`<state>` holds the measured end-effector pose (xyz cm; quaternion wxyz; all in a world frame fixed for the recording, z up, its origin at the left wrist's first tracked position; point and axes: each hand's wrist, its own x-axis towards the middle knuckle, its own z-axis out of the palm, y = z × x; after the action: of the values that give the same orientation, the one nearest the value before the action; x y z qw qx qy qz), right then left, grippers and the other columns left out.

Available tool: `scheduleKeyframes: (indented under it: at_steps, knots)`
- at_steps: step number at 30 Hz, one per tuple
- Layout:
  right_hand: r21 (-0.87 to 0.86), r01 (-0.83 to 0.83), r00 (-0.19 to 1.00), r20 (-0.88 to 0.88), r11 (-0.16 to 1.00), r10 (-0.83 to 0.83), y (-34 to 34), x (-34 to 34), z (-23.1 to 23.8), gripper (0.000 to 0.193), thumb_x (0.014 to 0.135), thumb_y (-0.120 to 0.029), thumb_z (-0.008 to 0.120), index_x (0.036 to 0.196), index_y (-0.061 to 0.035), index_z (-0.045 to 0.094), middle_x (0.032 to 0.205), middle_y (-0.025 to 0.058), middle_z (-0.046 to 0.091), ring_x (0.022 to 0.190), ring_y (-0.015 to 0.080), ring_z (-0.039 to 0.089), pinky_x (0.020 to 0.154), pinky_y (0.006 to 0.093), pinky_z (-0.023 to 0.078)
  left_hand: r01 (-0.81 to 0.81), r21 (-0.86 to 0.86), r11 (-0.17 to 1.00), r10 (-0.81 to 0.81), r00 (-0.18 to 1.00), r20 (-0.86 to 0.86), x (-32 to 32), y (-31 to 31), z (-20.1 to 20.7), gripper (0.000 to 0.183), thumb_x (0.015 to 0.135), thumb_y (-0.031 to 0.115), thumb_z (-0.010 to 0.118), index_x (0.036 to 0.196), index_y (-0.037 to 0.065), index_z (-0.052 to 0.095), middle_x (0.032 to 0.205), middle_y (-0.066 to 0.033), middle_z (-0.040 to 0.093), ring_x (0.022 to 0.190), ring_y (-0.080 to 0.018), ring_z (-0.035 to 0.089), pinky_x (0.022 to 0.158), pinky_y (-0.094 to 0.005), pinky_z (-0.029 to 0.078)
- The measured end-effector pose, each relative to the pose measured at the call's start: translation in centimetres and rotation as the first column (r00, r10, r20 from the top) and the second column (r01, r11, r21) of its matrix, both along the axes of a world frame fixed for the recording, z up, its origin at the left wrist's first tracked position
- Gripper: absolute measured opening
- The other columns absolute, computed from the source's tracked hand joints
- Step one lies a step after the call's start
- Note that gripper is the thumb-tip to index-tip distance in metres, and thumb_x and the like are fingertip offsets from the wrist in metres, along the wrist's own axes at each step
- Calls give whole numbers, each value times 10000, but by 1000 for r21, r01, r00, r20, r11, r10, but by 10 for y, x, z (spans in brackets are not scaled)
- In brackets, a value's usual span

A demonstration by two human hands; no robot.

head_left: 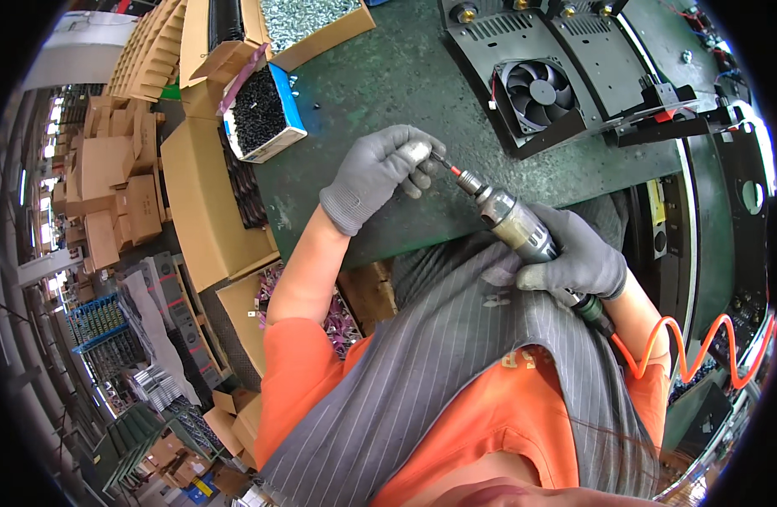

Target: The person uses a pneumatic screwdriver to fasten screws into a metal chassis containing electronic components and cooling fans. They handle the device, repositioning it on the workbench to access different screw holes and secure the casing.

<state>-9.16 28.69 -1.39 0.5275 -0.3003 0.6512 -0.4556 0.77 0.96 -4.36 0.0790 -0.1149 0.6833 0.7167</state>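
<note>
My right hand [578, 258], in a grey glove, is wrapped round an air screwdriver [517, 221] with an orange coiled hose at its rear. The tool points up and to the left, above my lap at the bench edge. At its front, the thin screwdriver bit [453, 169] has a red band. My left hand [380, 176], also gloved, pinches the dark end of this bit between thumb and fingers. Whether a small screw sits there is hidden. Beyond, on the bench, lies a black metal panel [481, 63] with a black fan [540, 91] mounted in it.
A blue-and-white box [288, 101] of small black screws stands left on the green bench [380, 76]. Behind it is a carton [342, 32] of silvery hardware. An open carton [204, 211] stands beside the bench. The orange coiled hose [684, 355] runs off right.
</note>
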Motion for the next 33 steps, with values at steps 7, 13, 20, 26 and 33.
scheduleKeyframes:
  at_steps: [7,13,20,26,33]
  knots:
    - [-161,46,999,20,986,-44,-15,-1,-34,699,621,-286,856,1184,2,558,922,40,613,832,121,557,765,296,476,-21,252,968,15,1000,25,2,-6,9,553,949,474,512,1229,-2,547,970,-75,645,744,-102,628,604,-206,517]
    - [-164,120,985,141,979,-97,-27,-11,-44,732,630,-349,828,1195,27,554,946,43,593,858,146,527,809,299,447,-220,-539,813,59,952,-300,9,-85,59,463,874,383,664,1207,68,594,1057,-66,660,861,-102,633,636,-216,524]
    - [-148,181,973,169,972,-156,-32,-9,-42,872,582,-418,795,1272,32,511,1003,17,558,889,139,497,827,265,402,-414,-904,-109,299,854,-426,-29,-244,109,242,903,224,572,1112,145,666,1110,-132,649,1009,-304,620,895,-387,478]
    - [-149,149,975,188,977,-120,-32,-14,-40,826,640,-433,793,1246,59,520,1018,43,563,928,149,504,866,292,411,-13,-977,-211,356,930,-90,-71,-279,102,348,849,298,639,1169,163,659,1211,-127,610,1102,-303,577,982,-392,434]
    - [-196,193,966,209,961,-152,-34,-13,-36,797,649,-393,791,1246,62,522,986,31,562,894,130,501,833,281,418,116,-956,-270,444,896,-16,-88,-269,103,230,811,303,692,1021,218,731,1176,-8,640,1124,-289,551,988,-354,424]
